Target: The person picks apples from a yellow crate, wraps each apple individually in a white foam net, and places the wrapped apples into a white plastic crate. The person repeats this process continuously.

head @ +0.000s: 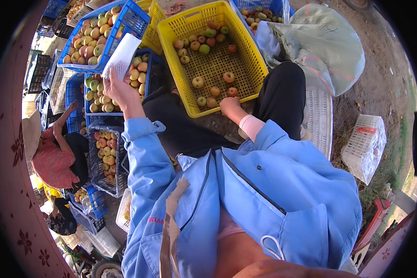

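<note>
My left hand (pixel 120 88) holds a flat white piece of foam netting (pixel 121 54) upright by its lower end, above blue plastic crates of apples. My right hand (pixel 231 106), fingers curled, is at the near rim of a yellow plastic crate (pixel 264 71), close beside a red apple (pixel 232 92). Whether it grips the rim or something else is hidden. The yellow crate stands between my knees, tilted in view, with several loose apples (pixel 198 82) near my side and a larger group (pixel 204 49) towards its far side.
A heaped blue crate (pixel 64 57) and a plastic-lined crate of apples (pixel 93 166) stand on the left. A person in a red patterned top (pixel 52 160) sits farther left. On the right are a translucent sack (pixel 319 45) and a white crate (pixel 361 146) on the ground.
</note>
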A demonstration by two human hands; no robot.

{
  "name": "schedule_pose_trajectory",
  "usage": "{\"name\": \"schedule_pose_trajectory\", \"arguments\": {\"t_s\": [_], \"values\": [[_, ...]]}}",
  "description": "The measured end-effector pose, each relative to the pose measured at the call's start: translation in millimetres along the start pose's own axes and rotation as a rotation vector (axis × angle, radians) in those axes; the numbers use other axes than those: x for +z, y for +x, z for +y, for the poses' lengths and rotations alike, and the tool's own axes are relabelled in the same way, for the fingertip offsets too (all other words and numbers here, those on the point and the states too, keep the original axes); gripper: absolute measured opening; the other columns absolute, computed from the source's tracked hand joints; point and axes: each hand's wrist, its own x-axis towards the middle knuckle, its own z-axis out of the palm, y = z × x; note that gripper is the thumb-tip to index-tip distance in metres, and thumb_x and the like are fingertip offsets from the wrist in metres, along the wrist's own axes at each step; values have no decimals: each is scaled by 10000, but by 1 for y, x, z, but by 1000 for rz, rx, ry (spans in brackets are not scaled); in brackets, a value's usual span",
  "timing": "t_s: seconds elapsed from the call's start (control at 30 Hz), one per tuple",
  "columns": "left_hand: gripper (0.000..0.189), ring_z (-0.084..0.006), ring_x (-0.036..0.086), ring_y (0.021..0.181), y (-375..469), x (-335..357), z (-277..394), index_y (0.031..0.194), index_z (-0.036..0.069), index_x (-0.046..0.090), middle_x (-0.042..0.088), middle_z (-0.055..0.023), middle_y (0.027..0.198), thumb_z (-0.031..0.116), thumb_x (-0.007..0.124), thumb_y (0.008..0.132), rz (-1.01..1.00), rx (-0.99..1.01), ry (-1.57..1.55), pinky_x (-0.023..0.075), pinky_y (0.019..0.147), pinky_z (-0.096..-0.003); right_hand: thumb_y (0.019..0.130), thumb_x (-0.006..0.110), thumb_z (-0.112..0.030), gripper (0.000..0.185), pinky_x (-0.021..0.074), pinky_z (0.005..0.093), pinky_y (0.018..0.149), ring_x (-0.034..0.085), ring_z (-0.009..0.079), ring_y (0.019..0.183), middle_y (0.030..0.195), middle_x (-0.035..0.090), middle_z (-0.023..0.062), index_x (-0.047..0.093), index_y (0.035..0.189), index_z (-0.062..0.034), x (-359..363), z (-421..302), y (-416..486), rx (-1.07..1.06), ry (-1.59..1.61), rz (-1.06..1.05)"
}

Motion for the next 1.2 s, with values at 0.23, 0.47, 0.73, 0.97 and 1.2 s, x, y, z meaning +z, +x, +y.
{"name": "schedule_pose_trajectory", "arguments": {"t_s": [0.23,0.47,0.73,0.97,1.2], "values": [[244,-222,663,922,63,61,-69,1131,-14,570,660,-134,1090,136,610,942,-41,-58,-191,565,604,-297,833,704,-360,338,489,451,838,677,297,981,1013,718,113,746,1012,-76,-24,12,-5,-116,-38,-307],[272,-221,622,962,94,41,-103,1165,24,557,634,-106,1099,172,602,941,156,-242,-301,517,679,-334,847,683,-428,450,521,405,784,662,321,893,973,695,175,710,986,-1,-78,40,106,-90,472,-191],[373,-228,541,994,83,-8,-62,1238,-21,506,559,-150,1231,191,595,945,291,18,-206,463,771,-355,855,692,-339,530,521,452,868,592,353,1083,1211,554,191,498,1249,-43,-93,-18,336,-76,281,316],[424,-195,533,1019,85,-18,-63,1309,-11,464,534,-159,1288,153,602,942,284,-37,-233,449,750,-341,856,624,-158,331,539,469,804,571,425,1036,1155,550,198,548,1165,-69,-95,-67,474,-142,164,528],[390,-182,527,999,79,-11,-71,1288,-2,467,545,-134,1269,165,582,955,127,-160,-320,435,736,-336,877,653,-314,488,544,467,827,620,356,1031,1195,574,188,525,1283,-77,-67,-5,437,-157,1173,380]]}}
